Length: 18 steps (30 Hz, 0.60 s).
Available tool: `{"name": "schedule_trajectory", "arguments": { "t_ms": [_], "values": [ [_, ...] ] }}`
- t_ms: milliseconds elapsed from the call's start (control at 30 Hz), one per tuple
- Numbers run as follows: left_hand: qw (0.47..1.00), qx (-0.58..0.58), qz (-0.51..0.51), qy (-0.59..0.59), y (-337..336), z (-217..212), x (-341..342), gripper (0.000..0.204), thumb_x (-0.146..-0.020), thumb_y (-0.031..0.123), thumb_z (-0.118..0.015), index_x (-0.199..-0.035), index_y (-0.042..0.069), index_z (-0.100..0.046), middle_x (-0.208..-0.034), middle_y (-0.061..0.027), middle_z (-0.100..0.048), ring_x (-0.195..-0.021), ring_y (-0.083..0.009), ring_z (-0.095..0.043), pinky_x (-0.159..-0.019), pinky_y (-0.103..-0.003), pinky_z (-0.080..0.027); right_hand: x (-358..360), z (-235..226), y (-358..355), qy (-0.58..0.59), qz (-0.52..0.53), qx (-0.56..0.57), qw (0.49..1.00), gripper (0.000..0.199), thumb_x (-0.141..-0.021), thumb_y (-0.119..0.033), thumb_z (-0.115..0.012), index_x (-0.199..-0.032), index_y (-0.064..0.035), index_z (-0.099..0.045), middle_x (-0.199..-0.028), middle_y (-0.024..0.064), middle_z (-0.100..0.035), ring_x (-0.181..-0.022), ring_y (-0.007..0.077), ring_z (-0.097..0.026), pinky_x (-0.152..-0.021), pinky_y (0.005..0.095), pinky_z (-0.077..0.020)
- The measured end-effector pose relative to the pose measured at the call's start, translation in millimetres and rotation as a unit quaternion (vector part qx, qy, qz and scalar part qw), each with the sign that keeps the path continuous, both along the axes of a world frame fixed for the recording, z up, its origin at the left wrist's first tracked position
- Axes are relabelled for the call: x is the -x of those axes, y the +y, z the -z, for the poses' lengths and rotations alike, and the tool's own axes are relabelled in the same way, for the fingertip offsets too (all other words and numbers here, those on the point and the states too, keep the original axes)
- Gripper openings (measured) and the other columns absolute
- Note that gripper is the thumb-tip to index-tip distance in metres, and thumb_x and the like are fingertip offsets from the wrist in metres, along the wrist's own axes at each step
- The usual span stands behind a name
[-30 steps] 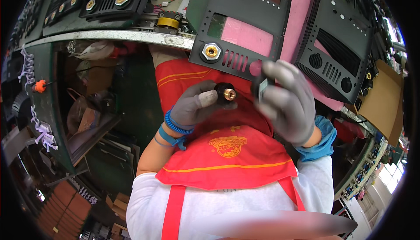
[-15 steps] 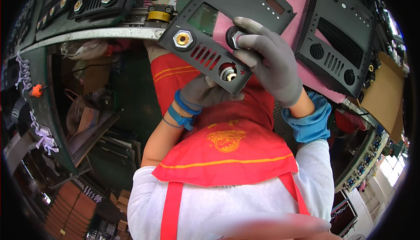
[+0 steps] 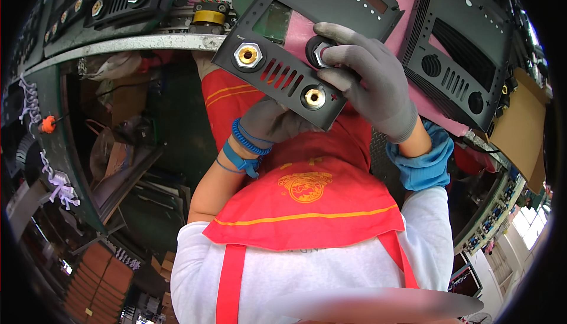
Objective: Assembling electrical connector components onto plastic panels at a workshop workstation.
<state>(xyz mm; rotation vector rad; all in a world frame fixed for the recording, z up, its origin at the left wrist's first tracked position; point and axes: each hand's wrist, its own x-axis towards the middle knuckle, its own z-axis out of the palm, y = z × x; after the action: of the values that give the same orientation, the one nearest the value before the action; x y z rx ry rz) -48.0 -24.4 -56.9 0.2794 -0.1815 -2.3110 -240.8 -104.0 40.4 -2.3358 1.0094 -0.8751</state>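
A dark grey metal panel [image 3: 328, 14] with slots and cutouts lies tilted over the table's front edge, its near end jutting toward me. In its left round hole sits a brass socket with a hex nut [image 3: 248, 56]. A second brass socket [image 3: 315, 97] shows through the right hole, without a nut around it. My gloved left hand [image 3: 266, 122] is curled under the near edge, at the back of that second socket; its fingertips are hidden. Just above the hole, my gloved right hand [image 3: 375, 82] pinches a black ring with a silver hex nut [image 3: 319, 54], apart from the socket.
A stack of similar panels [image 3: 458, 52] stands at the right on a pink mat [image 3: 422, 97]. Finished-looking panels with brass sockets [image 3: 127, 2] lie at the far left. A yellow-banded round part [image 3: 209, 17] sits near the metal table edge [image 3: 153, 42]. Cardboard [image 3: 522, 123] is at the right.
The second brass socket has come up into the right hole and now sits centred there. My right hand has shifted slightly right, still holding the ring and nut.
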Motion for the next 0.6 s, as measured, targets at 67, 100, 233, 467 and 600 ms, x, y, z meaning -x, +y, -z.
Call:
{"name": "schedule_trajectory", "arguments": {
  "t_ms": [67,100,233,467,600],
  "values": [
    [1.000,-0.006,0.001,-0.022,-0.8,-6.3,-1.4,0.051,-0.098,0.037,-0.051,-0.137,0.005,-0.042,-0.131,-0.0145,-0.055,-0.117,-0.0289,-0.059,-0.097,-0.050,-0.051,0.5,-2.3,-0.3,0.013,-0.015,-0.002,1.000,0.024,-0.077,-0.013,-0.073,-0.097,-0.0095,-0.060,-0.117,0.0089,-0.064,-0.090,0.0289,-0.063,-0.075,0.0353,-0.0484],
    [1.000,-0.015,-0.002,-0.012,-0.9,-7.0,-2.3,0.050,-0.096,0.031,-0.056,-0.137,0.005,-0.043,-0.130,-0.0130,-0.055,-0.116,-0.0287,-0.059,-0.096,-0.045,-0.050,1.1,-4.4,-0.2,0.013,-0.015,-0.003,1.000,0.024,-0.077,-0.013,-0.073,-0.097,-0.0095,-0.060,-0.117,0.0089,-0.064,-0.090,0.0289,-0.063,-0.075,0.0353,-0.0484],
    [0.898,0.259,0.029,-0.354,-9.8,-32.3,-12.9,0.047,-0.095,0.029,-0.058,-0.133,0.002,-0.046,-0.128,-0.0131,-0.055,-0.113,-0.0285,-0.059,-0.097,-0.040,-0.049,11.9,-13.9,1.7,-0.056,-0.060,-0.166,0.983,0.023,-0.074,-0.007,-0.074,-0.094,-0.0050,-0.062,-0.118,0.0138,-0.064,-0.096,0.0315,-0.064,-0.083,0.0363,-0.0502],
    [0.994,-0.098,-0.033,-0.046,-27.7,-65.9,-9.6,0.046,-0.099,0.037,-0.047,-0.127,-0.001,-0.050,-0.117,-0.0126,-0.061,-0.111,-0.0217,-0.059,-0.098,-0.040,-0.046,12.2,-36.1,3.3,0.094,-0.176,-0.070,0.977,0.033,-0.075,-0.023,-0.074,-0.102,-0.0080,-0.065,-0.117,0.0100,-0.064,-0.109,0.0320,-0.058,-0.093,0.0435,-0.0455],
    [0.990,-0.034,-0.077,-0.109,-28.8,-54.5,9.8,0.030,-0.103,0.024,-0.040,-0.115,0.002,-0.057,-0.107,-0.0064,-0.062,-0.095,-0.0153,-0.061,-0.087,-0.033,-0.052,12.8,-37.5,11.3,0.163,-0.129,0.051,0.977,0.036,-0.072,-0.026,-0.074,-0.103,-0.0093,-0.065,-0.116,0.0068,-0.064,-0.105,0.0289,-0.060,-0.094,0.0460,-0.0442]
  ]
}}
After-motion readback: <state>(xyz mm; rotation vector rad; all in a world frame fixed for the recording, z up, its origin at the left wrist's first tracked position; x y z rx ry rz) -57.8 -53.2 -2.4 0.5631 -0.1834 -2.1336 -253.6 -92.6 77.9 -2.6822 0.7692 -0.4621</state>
